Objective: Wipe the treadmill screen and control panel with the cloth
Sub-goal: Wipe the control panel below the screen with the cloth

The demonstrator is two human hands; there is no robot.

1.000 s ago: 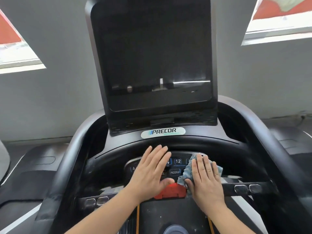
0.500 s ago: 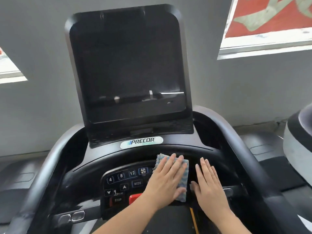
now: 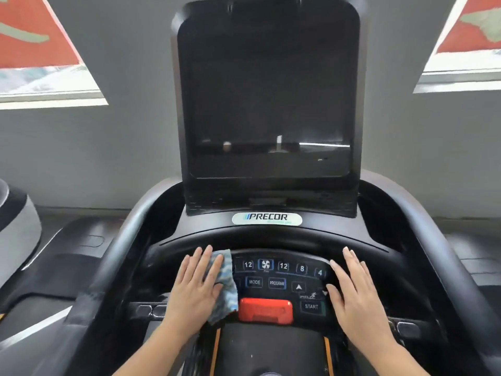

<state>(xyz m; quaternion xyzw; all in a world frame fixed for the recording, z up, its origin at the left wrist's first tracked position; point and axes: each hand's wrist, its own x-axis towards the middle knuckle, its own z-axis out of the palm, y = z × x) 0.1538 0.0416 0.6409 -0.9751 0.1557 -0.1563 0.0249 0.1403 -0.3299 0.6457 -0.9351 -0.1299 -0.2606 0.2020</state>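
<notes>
Head view, looking down on a treadmill console. Left hand (image 3: 195, 287) flat on the left end of the control panel (image 3: 282, 278), fingers slightly spread, pressing a blue patterned cloth (image 3: 226, 287) against it; cloth sticking out from under the palm toward the panel's middle, just left of the red stop button (image 3: 265, 309). Right hand (image 3: 357, 297) flat and bare at the panel's right end, fingers loosely spread, just right of the START key (image 3: 311, 306). Dark screen (image 3: 268, 104) upright above the panel, beyond a Precor badge (image 3: 267, 219).
</notes>
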